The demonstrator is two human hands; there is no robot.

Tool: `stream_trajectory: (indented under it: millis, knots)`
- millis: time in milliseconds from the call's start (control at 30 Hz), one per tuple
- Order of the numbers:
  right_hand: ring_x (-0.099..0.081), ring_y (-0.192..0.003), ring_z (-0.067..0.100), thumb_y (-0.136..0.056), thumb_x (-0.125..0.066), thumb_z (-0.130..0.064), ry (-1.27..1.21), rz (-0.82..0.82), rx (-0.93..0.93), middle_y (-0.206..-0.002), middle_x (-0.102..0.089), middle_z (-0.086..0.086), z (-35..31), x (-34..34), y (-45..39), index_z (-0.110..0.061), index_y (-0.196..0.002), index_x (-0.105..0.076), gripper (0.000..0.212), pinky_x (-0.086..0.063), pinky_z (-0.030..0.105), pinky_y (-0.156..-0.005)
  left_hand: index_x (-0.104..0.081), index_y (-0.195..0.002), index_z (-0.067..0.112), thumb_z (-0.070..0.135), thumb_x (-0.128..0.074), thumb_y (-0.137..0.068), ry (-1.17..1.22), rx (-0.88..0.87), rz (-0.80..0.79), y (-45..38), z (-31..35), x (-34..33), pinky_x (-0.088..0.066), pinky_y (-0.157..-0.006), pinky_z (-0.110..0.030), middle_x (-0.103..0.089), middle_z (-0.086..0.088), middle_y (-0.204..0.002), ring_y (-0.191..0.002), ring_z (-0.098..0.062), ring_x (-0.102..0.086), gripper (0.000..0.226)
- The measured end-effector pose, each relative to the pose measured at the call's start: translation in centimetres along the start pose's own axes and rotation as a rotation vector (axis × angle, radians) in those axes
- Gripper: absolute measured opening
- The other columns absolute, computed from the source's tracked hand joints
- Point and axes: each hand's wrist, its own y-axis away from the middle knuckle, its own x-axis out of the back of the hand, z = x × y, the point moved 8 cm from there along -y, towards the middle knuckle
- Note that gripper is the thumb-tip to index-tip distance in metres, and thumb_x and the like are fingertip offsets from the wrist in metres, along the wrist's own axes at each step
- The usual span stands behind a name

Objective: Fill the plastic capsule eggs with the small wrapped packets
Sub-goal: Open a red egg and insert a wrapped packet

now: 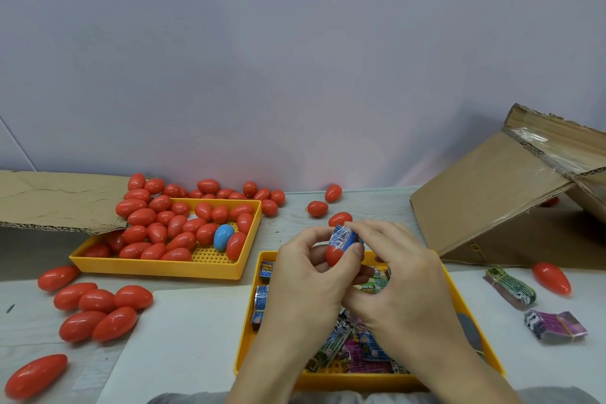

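Your left hand (306, 267) curls around a red egg half (335, 255), thumb and fingers cupping it from the left with the open end facing up and away from you. Your right hand (392, 272) pinches a blue wrapped packet (342, 235) between thumb and fingertips and has it part way into that half; most of the packet shows above the rim. Both hands hang just above the far end of the near yellow tray (472, 315).

To seat it well, hold the shell steady and low in your left fingers so the rim stays free. Push the packet along the egg's long axis, not across it, and tuck any corner that catches the edge. It looks like crinkly film, so I expect it to spring back; press until it sits below the rim before you reach for the other half. I cannot tell where that matching half lies.

More packets (355, 349) fill the near tray below your wrists, with two banded bundles (511, 287) on the table to its right. Closed red eggs (98, 300) lie loose at your left, and the far yellow tray (157, 267) holds a heap of them with one blue egg (224, 237). Cardboard flaps (492, 193) lean at either side.
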Motion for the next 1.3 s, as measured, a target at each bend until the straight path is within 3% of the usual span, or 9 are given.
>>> stream_trajectory:
  millis: [167, 333, 433, 633, 833, 1033, 1133, 1200, 1300]
  knots:
    - [-0.059, -0.109, 0.006, -0.071, -0.068, -0.033, -0.058, 0.001, -0.031, -0.113, -0.063, -0.017, 0.7, -0.1, 0.1, -0.022, -0.123, -0.067, 0.053, -0.047, 0.014, -0.088, -0.070, -0.105, 0.010, 0.011, -0.070, -0.089, 0.045, -0.011, 0.009, 0.0, 0.0, -0.2, -0.059, -0.068, -0.025, -0.077, -0.011, -0.085, -0.078, -0.023, -0.076, 0.016]
    - [-0.061, -0.111, 0.008, -0.073, -0.086, -0.027, -0.109, 0.021, -0.055, -0.115, -0.065, -0.016, 1.0, 0.1, 0.0, -0.026, -0.122, -0.068, 0.052, -0.053, 0.032, -0.090, -0.076, -0.088, -0.001, 0.019, -0.072, -0.073, 0.388, 0.114, 0.001, 0.1, -0.2, -0.6, -0.059, -0.062, -0.025, -0.072, -0.019, -0.079, -0.067, -0.023, -0.071, 0.025]
    - [-0.062, -0.107, 0.009, -0.073, -0.085, -0.030, -0.090, 0.048, -0.037, -0.110, -0.064, -0.018, 0.8, 0.5, -0.1, -0.026, -0.117, -0.070, 0.047, -0.052, 0.030, -0.087, -0.078, -0.081, -0.001, 0.021, -0.072, -0.071, 0.454, 0.182, -0.083, 0.4, -0.1, -1.3, -0.059, -0.060, -0.026, -0.070, -0.021, -0.079, -0.066, -0.024, -0.070, 0.025]
    - [-0.062, -0.104, 0.011, -0.072, -0.077, -0.034, -0.072, 0.082, 0.010, -0.105, -0.063, -0.018, 0.3, 0.9, -0.2, -0.024, -0.114, -0.073, 0.044, -0.051, 0.027, -0.085, -0.072, -0.088, -0.004, 0.031, -0.067, -0.072, 0.435, 0.269, -0.140, 0.8, -0.6, -1.9, -0.056, -0.053, -0.029, -0.068, -0.026, -0.076, -0.059, -0.028, -0.069, 0.039]
    - [-0.061, -0.103, 0.009, -0.075, -0.075, -0.035, -0.070, 0.063, 0.043, -0.106, -0.062, -0.018, 0.4, 1.0, -0.2, -0.022, -0.116, -0.072, 0.043, -0.048, 0.020, -0.086, -0.075, -0.075, 0.008, 0.038, -0.064, -0.074, 0.317, 0.270, -0.195, 0.8, -0.5, -1.9, -0.057, -0.060, -0.032, -0.071, -0.026, -0.082, -0.070, -0.029, -0.072, 0.032]
    - [-0.062, -0.101, 0.011, -0.075, -0.069, -0.044, -0.092, 0.082, 0.029, -0.103, -0.062, -0.020, 0.7, 1.1, -0.1, -0.022, -0.111, -0.073, 0.042, -0.052, 0.025, -0.076, -0.074, -0.077, 0.004, 0.033, -0.067, -0.079, 0.325, 0.244, -0.176, 0.8, -0.5, -1.8, -0.058, -0.060, -0.030, -0.071, -0.030, -0.084, -0.074, -0.034, -0.075, 0.030]
    - [-0.062, -0.100, 0.012, -0.076, -0.067, -0.043, -0.105, 0.095, 0.012, -0.102, -0.063, -0.018, 0.8, 1.2, -0.1, -0.023, -0.109, -0.074, 0.041, -0.048, 0.019, -0.073, -0.073, -0.081, 0.000, 0.033, -0.074, -0.082, 0.317, 0.225, -0.160, 0.7, -0.6, -1.9, -0.056, -0.056, -0.030, -0.071, -0.030, -0.082, -0.071, -0.034, -0.074, 0.033]
    - [-0.064, -0.101, 0.012, -0.076, -0.069, -0.042, -0.126, 0.097, 0.000, -0.103, -0.064, -0.017, 0.9, 1.1, -0.1, -0.023, -0.112, -0.074, 0.041, -0.048, 0.016, -0.076, -0.074, -0.084, 0.000, 0.035, -0.072, -0.080, 0.318, 0.214, -0.143, 0.6, -0.6, -1.8, -0.057, -0.057, -0.030, -0.071, -0.028, -0.082, -0.071, -0.033, -0.074, 0.035]
    - [-0.066, -0.100, 0.014, -0.075, -0.078, -0.033, -0.207, 0.096, -0.029, -0.105, -0.065, -0.013, 1.2, 1.0, -0.1, -0.023, -0.114, -0.073, 0.041, -0.052, 0.021, -0.075, -0.076, -0.094, 0.000, 0.042, -0.070, -0.082, 0.365, 0.228, -0.110, 0.5, -0.7, -1.6, -0.059, -0.061, -0.033, -0.071, -0.027, -0.086, -0.072, -0.031, -0.073, 0.044]
